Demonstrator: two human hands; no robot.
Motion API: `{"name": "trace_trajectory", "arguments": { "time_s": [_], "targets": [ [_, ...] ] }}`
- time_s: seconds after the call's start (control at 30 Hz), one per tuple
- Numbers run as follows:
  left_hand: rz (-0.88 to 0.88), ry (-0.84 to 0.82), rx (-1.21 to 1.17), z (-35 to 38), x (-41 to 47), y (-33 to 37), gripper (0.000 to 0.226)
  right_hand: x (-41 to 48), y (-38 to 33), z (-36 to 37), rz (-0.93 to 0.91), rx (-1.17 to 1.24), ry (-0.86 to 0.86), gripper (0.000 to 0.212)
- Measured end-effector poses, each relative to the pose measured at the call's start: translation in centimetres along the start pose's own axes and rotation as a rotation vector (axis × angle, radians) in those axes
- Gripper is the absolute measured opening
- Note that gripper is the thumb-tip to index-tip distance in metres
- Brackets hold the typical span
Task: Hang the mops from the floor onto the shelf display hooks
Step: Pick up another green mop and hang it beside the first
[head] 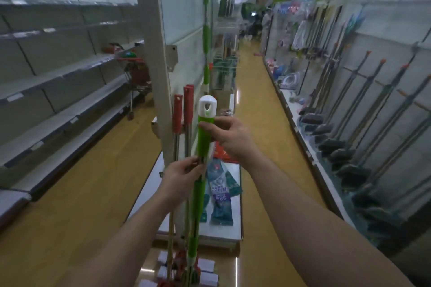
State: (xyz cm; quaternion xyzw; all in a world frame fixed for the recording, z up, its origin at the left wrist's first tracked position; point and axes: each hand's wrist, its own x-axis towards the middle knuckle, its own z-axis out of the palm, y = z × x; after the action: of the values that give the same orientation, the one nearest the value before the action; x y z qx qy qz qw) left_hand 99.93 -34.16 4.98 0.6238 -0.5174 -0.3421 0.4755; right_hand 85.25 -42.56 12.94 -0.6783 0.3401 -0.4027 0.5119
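I hold a green mop (205, 128) upright in the middle of the view; its handle ends in a white cap with a hanging hole. My right hand (229, 136) grips the green sleeve just below the cap. My left hand (180, 176) pinches the pole lower down. Two red-handled mops (183, 109) stand just behind it, leaning on the end panel (158, 77) of the shelf unit. Their heads (205, 268) rest on the floor at the bottom. Another green mop (206, 30) hangs high on the end panel.
Bare grey shelves (58, 77) run along the left. On the right, a wall display (373, 100) holds several hanging mops with dark heads. Packaged goods (220, 193) lie on the low base shelf ahead. A shopping cart (137, 72) stands at the back left. The aisle floor is wooden.
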Motion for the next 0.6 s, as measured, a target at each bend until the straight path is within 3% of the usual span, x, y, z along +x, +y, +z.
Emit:
{"name": "trace_trajectory", "arguments": {
  "time_s": [0.3,0.53,0.6],
  "targets": [
    [0.075,0.009,0.040,9.8,0.5,9.0,0.010,-3.5,-3.4,-9.9,-0.055,0.012,0.150,0.035],
    [0.116,0.034,-0.020,15.7,1.6,12.5,0.025,-4.7,-5.5,-16.9,-0.070,-0.050,0.124,0.033],
    [0.128,0.030,-0.041,17.2,2.1,13.2,0.018,-4.3,-5.4,-18.4,-0.072,-0.070,0.132,0.028]
  ]
}}
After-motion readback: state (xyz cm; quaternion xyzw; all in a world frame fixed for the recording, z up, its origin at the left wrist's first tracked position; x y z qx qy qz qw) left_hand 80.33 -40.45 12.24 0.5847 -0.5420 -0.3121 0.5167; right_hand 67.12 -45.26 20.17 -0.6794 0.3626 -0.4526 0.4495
